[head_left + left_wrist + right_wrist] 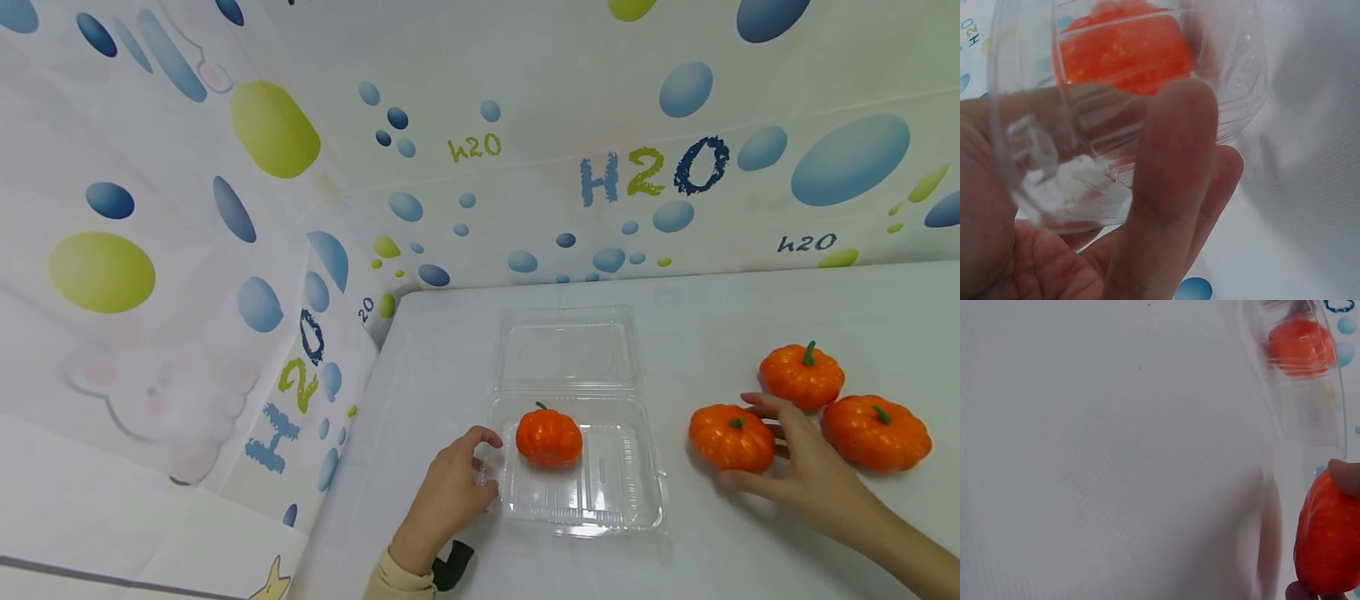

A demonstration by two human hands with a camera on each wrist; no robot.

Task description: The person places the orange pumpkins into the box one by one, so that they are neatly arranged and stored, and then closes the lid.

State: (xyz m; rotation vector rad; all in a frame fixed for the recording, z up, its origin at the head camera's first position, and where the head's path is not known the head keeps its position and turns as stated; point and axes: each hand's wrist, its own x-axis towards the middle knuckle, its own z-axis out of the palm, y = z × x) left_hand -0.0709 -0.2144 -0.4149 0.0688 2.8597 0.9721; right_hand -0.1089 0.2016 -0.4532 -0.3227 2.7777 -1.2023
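A small orange toy pumpkin (549,437) with a green stem sits in the left part of a clear plastic clamshell container (618,467), whose lid (566,354) lies folded back behind it. At the container's left edge, my left hand (448,487) has its fingers and thumb bent around the side; the left wrist view shows the fingers (1175,150) in front of the clear wall. Over to the right, my right hand (813,479) grips another orange pumpkin (727,437), fingers at its far side and thumb at its near side.
Two more pumpkins, one farther back (801,377) and one to the right (877,433), lie beyond my right hand. A white cloth covers the table (442,358). Behind and to the left rise white sheets (525,225) printed with blue and green spots.
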